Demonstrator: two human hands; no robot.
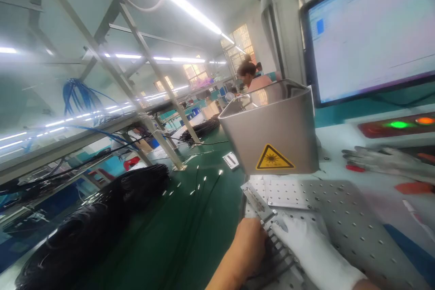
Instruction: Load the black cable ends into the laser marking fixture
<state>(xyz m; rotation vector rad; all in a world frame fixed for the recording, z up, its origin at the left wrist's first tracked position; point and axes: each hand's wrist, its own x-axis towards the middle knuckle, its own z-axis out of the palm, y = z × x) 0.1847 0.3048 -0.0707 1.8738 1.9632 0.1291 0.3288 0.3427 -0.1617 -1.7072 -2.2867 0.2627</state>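
Note:
My left hand [250, 241], bare, is closed at the left edge of a slotted metal fixture [258, 201]; its fingertips are hidden, and so is anything in them. My right hand [302, 242], in a white glove, lies against the other side of the fixture. Its fingers are drawn together near a small metal block, and what they pinch is too small to make out. Dark strips or cables run along the slots below the hands. The fixture rests on a perforated metal plate [346, 208], under a metal shroud [272, 122] with a yellow laser warning label.
Thick bundles of black cable [102, 217] lie on the green table [200, 231] at left, with loose cable ends nearer. A monitor [370, 31] stands at upper right. Below it are lit buttons [397, 124] and a spare glove [384, 161]. A co-worker [253, 77] sits beyond the shroud.

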